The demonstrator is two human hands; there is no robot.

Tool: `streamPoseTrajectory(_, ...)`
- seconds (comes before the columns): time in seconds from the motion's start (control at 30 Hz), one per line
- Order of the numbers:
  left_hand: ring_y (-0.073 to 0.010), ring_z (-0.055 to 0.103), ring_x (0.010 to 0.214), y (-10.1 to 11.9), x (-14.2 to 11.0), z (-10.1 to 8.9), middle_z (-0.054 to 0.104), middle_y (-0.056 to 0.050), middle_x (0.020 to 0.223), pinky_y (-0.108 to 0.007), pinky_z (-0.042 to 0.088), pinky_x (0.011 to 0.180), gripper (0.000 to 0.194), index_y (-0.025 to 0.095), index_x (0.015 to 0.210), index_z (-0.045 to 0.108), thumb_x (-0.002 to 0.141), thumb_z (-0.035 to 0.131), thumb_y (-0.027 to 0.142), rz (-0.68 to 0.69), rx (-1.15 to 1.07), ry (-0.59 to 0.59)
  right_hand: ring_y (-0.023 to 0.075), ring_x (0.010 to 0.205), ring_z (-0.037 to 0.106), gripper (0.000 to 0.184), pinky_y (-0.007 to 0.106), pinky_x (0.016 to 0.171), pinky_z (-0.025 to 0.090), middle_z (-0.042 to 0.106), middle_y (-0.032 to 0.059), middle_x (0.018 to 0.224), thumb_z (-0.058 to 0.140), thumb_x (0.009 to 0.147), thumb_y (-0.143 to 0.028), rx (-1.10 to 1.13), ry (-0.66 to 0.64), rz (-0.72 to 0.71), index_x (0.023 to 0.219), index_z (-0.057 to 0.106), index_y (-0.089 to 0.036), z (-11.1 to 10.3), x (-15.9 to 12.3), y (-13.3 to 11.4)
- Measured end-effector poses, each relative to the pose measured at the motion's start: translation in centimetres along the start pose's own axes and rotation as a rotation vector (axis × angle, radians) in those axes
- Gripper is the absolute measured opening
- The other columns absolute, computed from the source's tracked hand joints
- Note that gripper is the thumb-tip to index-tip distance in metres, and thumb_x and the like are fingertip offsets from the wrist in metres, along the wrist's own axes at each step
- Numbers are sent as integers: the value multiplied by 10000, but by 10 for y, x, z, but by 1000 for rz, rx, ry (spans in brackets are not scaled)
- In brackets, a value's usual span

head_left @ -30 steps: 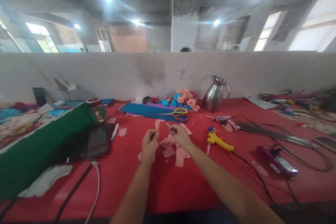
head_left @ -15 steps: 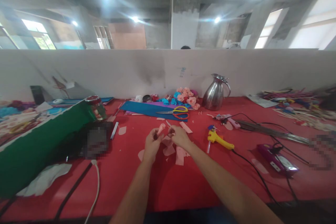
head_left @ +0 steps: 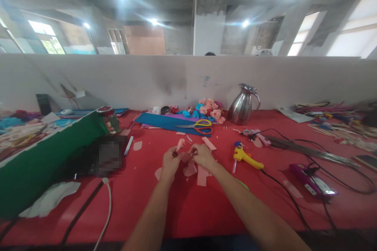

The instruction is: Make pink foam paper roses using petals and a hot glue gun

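My left hand (head_left: 169, 162) is closed in a pinch on a small rolled pink paper piece (head_left: 180, 143) that sticks up above its fingers. My right hand (head_left: 202, 155) is closed right beside it, fingertips meeting the left hand's at the base of that roll. Both hover just above the red tabletop (head_left: 188, 204). Under and around them lie several cut pink paper petals (head_left: 202, 175).
Yellow-handled scissors (head_left: 198, 124) lie on blue paper (head_left: 165, 122) behind the hands. A yellow glue gun (head_left: 246, 158) and its black cord lie to the right, a purple tool (head_left: 309, 180) farther right. Paper flowers (head_left: 209, 110), a steel jug (head_left: 243, 104), a green roll (head_left: 50, 153) stand around.
My hands have come closer together and the pink piece in the left hand now stands as a tight roll. The view has shifted slightly.
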State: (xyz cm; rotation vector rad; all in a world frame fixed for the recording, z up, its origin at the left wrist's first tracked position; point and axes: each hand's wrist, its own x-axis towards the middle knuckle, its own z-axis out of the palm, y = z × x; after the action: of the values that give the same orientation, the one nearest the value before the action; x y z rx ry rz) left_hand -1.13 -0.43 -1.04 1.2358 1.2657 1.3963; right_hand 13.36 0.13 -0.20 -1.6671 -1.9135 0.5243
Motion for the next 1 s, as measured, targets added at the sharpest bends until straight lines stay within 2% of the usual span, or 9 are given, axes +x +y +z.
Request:
streamPoseTrajectory(0.13,-93,384,486,-3,0,1,503,36,515,-217,272,470,276,146,709,715,516,759,338,48,98,-25,154,775,596,145,242,662,396,667,3,809,534,722,-149,136,16,-34,830,609,-210,-1,-2,0)
streamPoseTrajectory(0.23,-98,417,483,-3,-1,1,517,30,486,-217,288,477,242,139,605,689,510,765,349,29,64,-38,149,741,594,140,247,668,419,656,-3,774,517,722,-135,250,18,-79,807,599,-211,2,-4,0)
streamPoseTrajectory(0.43,-129,559,580,8,-7,2,659,-31,637,-232,392,558,296,138,740,715,528,772,337,-176,-235,-85,179,898,571,161,313,822,412,656,25,919,528,747,-225,462,140,-166,886,606,-206,5,-15,-8)
streamPoseTrajectory(0.5,-147,591,637,11,-8,2,680,-56,698,-242,417,592,294,137,740,716,521,782,321,-222,-326,-87,175,877,578,154,308,815,416,658,16,906,541,725,-220,555,114,-174,862,608,-205,6,-18,-12)
streamPoseTrajectory(0.6,-163,607,721,13,-8,3,687,-73,749,-253,437,660,265,130,714,713,515,789,289,-197,-420,-108,164,783,590,78,285,743,444,648,1,787,529,718,-230,716,83,-154,758,588,-198,9,-19,-16)
streamPoseTrajectory(0.7,-115,564,609,14,-8,4,666,-47,686,-222,409,576,268,128,718,708,514,787,282,-164,-408,-95,151,693,575,79,263,666,447,614,-11,697,535,715,-266,858,104,-108,715,570,-195,12,-17,-14)
streamPoseTrajectory(0.8,-39,381,419,15,-8,4,587,8,540,-195,290,438,293,117,729,702,504,782,286,-161,-355,-72,135,638,545,92,250,628,427,587,-19,665,553,690,-279,919,147,-75,699,574,-190,10,-16,-11)
streamPoseTrajectory(0.87,-18,288,387,16,-8,4,541,32,493,-191,226,408,293,114,726,698,502,777,285,-160,-337,-72,130,627,533,105,243,614,419,581,-20,656,556,686,-292,932,143,-69,688,575,-189,7,-17,-9)
streamPoseTrajectory(1.0,-24,299,390,19,-10,5,536,33,489,-194,235,416,272,118,704,695,507,772,288,-169,-326,-85,123,607,522,148,236,598,417,579,-19,647,568,702,-331,921,135,-80,692,580,-183,5,-18,-8)
